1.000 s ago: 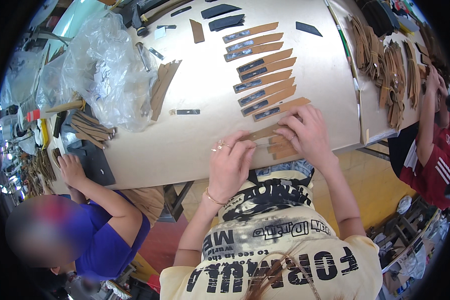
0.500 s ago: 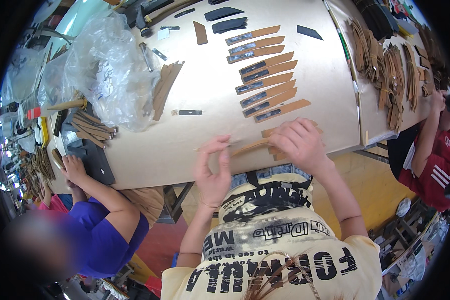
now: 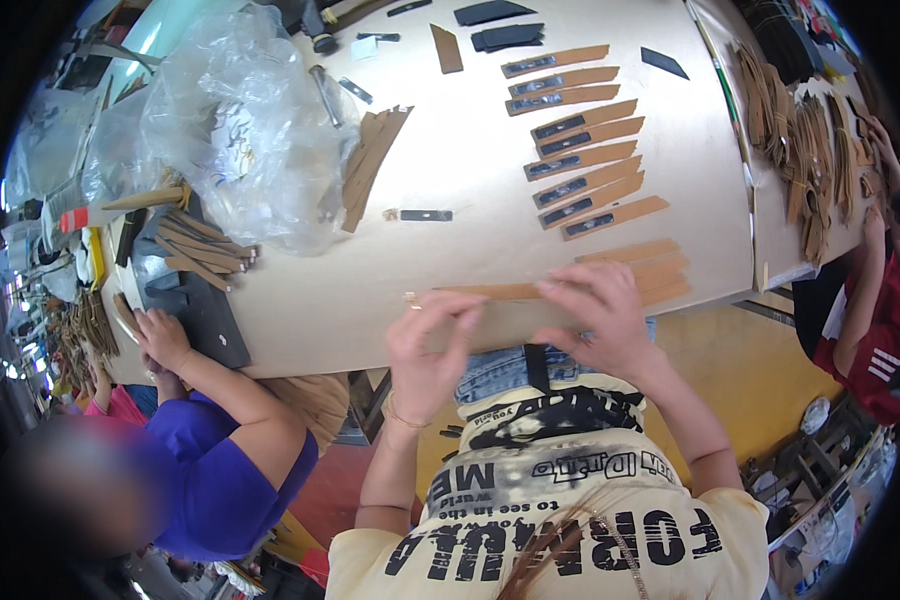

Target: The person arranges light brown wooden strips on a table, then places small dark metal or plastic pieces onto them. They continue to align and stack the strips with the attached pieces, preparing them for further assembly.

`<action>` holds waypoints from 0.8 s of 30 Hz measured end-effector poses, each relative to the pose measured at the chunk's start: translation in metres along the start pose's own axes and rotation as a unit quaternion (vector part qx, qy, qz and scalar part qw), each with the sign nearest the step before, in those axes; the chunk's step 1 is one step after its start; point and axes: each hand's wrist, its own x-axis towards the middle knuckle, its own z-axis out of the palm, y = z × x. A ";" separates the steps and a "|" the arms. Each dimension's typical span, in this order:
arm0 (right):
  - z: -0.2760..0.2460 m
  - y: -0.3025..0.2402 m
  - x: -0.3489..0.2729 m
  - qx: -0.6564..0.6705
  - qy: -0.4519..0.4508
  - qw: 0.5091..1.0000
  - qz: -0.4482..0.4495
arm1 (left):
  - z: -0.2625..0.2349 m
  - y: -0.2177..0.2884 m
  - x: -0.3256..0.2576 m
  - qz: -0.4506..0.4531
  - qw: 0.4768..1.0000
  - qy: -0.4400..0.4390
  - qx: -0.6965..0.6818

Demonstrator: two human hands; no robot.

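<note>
A thin brown leather-like strip (image 3: 510, 292) lies near the table's front edge, between my hands. My left hand (image 3: 428, 340) is at its left end, thumb and forefinger drawn nearly together on it. The fingertips of my right hand (image 3: 605, 312) touch the right end, with the thumb held well apart. A tiny pale piece (image 3: 410, 299) shows beside my left knuckles; its kind is unclear. Just past my right hand lie several plain brown strips (image 3: 660, 278), partly covered by it. Farther off, a column of brown strips (image 3: 625, 213) carries dark inlaid pieces.
Left of centre sits a single dark strip (image 3: 425, 215). Beyond it are stacked brown strips (image 3: 375, 165), a hammer (image 3: 325, 95) and a large clear plastic bag (image 3: 240, 130). A co-worker in purple (image 3: 220, 480) works at left; another in red (image 3: 870, 320) is at right, near bundled strips (image 3: 810, 170).
My right hand has lowered and its thumb has spread from the fingers. The brown strip now lies flatter between my hands. The whole view has shifted, moving the table's contents rightward.
</note>
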 end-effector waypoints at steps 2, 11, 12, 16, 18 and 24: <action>-0.013 -0.006 -0.008 0.208 0.011 0.962 0.177 | 0.014 0.008 0.002 0.012 0.995 -0.102 -0.019; -0.039 0.002 -0.022 0.177 0.062 0.939 0.288 | 0.070 0.027 0.025 -0.048 0.983 -0.161 -0.069; -0.038 0.004 -0.021 0.178 0.064 0.931 0.312 | 0.076 0.026 0.027 -0.063 0.983 -0.153 -0.074; -0.028 0.014 -0.015 0.040 0.088 0.944 0.314 | 0.097 0.021 0.031 -0.123 0.981 -0.092 -0.117; -0.024 0.022 -0.012 -0.027 0.101 0.953 0.284 | 0.103 0.019 0.031 -0.127 0.984 -0.065 -0.109; -0.024 0.034 -0.013 0.008 0.083 0.940 0.331 | 0.119 0.020 0.030 -0.082 0.995 -0.026 -0.044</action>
